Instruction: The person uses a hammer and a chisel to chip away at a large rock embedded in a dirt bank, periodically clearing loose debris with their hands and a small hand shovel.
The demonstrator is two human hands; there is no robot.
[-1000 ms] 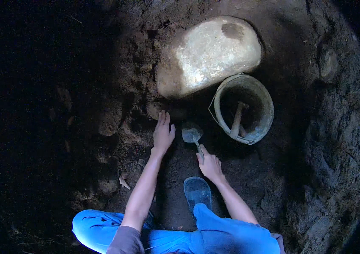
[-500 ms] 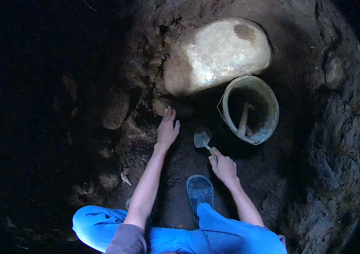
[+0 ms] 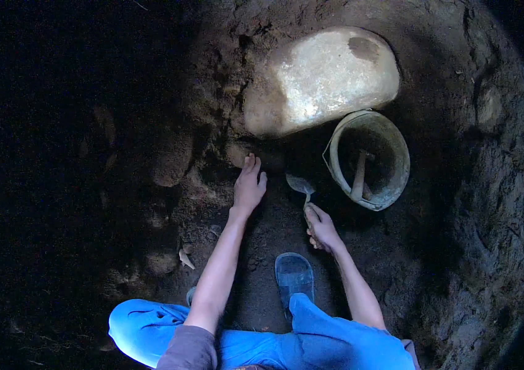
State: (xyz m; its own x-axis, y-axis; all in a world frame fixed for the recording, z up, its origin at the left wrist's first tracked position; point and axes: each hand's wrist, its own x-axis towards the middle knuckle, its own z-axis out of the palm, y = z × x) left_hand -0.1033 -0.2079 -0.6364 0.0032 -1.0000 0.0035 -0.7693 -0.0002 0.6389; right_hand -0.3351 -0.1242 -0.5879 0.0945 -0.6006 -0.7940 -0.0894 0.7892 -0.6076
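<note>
1. A person in blue trousers (image 3: 262, 350) bends over dark soil (image 3: 262, 243); the right hand (image 3: 322, 228) grips a trowel (image 3: 301, 184), its fingers closed round the handle.
2. The trowel lies ahead of the right hand, between the left hand (image 3: 249, 191) and a bucket (image 3: 401, 161); its long axis runs forward from the grip, then the blade slants leftward — tip toward the left hand's side; the left fingertips are left of that tip and a little farther forward, apart from it.
3. The left hand reaches ahead, back upward, thumb apart from the fingers, clamped on nothing that shows; its fingertips are at the near edge of a small, dim stone (image 3: 236, 154) — whether they press on it, one cannot tell.
4. Beyond the stone lies a pale rock (image 3: 336, 80), a dark patch near its far right end; the bucket stands just beside the rock's near side, a tool (image 3: 359, 176) with a straight handle inside; of the two hands, the right is nearer the bucket.
5. A sandal (image 3: 294, 274) rests on the soil between the forearms.
</note>
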